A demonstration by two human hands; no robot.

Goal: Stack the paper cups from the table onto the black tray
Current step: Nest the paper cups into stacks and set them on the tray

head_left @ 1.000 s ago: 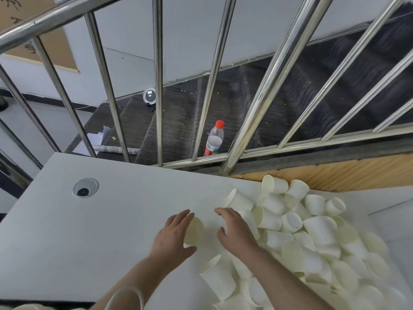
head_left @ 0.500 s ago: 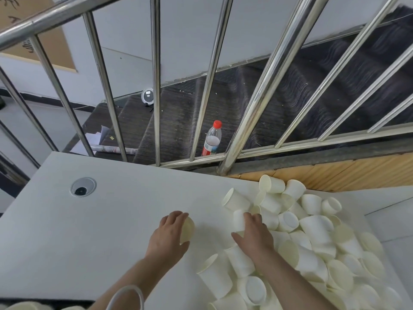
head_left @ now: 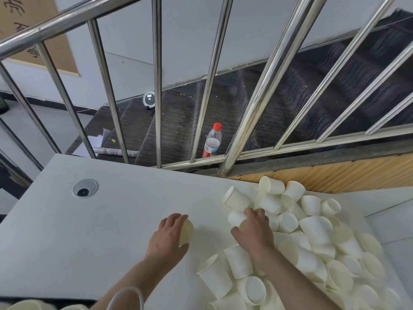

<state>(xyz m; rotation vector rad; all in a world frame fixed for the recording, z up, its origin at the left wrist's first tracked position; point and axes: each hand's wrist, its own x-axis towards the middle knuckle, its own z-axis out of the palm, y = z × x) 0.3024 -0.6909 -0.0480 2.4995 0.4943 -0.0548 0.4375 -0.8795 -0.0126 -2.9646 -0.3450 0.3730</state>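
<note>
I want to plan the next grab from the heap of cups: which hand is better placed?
The right hand, probably. It lies at the edge of the heap of white paper cups and grips one cup. The left hand holds a cup apart from the heap.

White table (head_left: pixel 93 247), round cable grommet (head_left: pixel 85 188) far left, heap of paper cups (head_left: pixel 312 233) right, possibly spilling onto adjoining surface

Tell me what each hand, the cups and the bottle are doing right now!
Left hand: fingers curled round one white paper cup, held on its side.
Right hand: gripping another white paper cup at the pile's edge.
Pile of loose white paper cups: tumbled on the white table, mostly on their sides, unstacked.
Clear plastic bottle with red cap: upright, capped, behind the railing.
</note>
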